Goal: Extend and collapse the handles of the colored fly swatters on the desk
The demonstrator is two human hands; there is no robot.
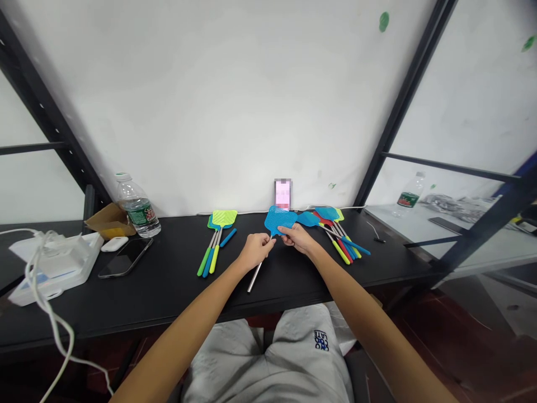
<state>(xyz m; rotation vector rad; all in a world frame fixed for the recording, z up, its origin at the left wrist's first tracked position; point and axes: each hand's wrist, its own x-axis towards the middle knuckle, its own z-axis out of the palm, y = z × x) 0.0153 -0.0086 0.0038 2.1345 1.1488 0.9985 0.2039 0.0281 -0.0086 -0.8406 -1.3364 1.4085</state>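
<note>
A blue fly swatter head (pixel 280 219) is held up in front of me, with a bare metal rod (pixel 255 277) running down from it. My left hand (pixel 257 249) is closed around the rod just below the head. With thumb and fingers, my right hand (pixel 296 237) pinches the lower right edge of the blue head. A loose blue handle grip (pixel 229 237) lies on the black table, left of my hands. Beside it rests a group of fly swatters (pixel 213 252) with green, blue and yellow handles. Another pile of swatters (pixel 342 238) lies to the right.
A lit phone (pixel 282 194) leans on the wall behind the swatter. At left are a water bottle (pixel 142 210), a dark phone (pixel 126 258), a white earbud case (pixel 114 244), a cardboard box (pixel 109 220) and a white power strip (pixel 62 268) with cables. Black frame posts (pixel 403 106) rise at the sides.
</note>
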